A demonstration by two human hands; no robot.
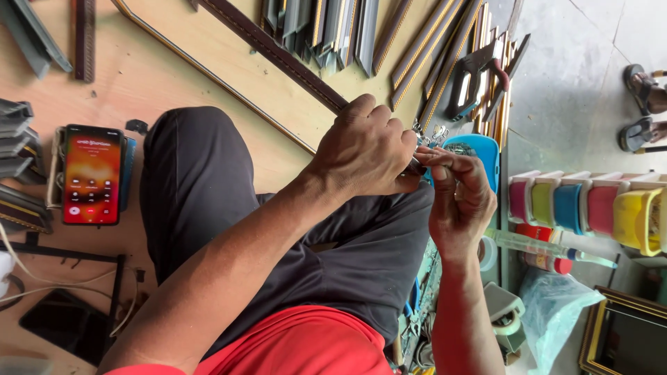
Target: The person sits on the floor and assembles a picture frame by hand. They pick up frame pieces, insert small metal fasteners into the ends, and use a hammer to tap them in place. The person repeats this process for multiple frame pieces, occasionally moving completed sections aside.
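Both hands meet over the lap. The left hand curls into a closed fist around a small dark tool, too hidden to identify. The right hand pinches its tip, fingers pressed together. Just behind sits a blue plastic tray; a lit smartphone lies well apart on the wooden board.

Bare board lies open leftward; frame mouldings and coloured tubs crowd elsewhere.
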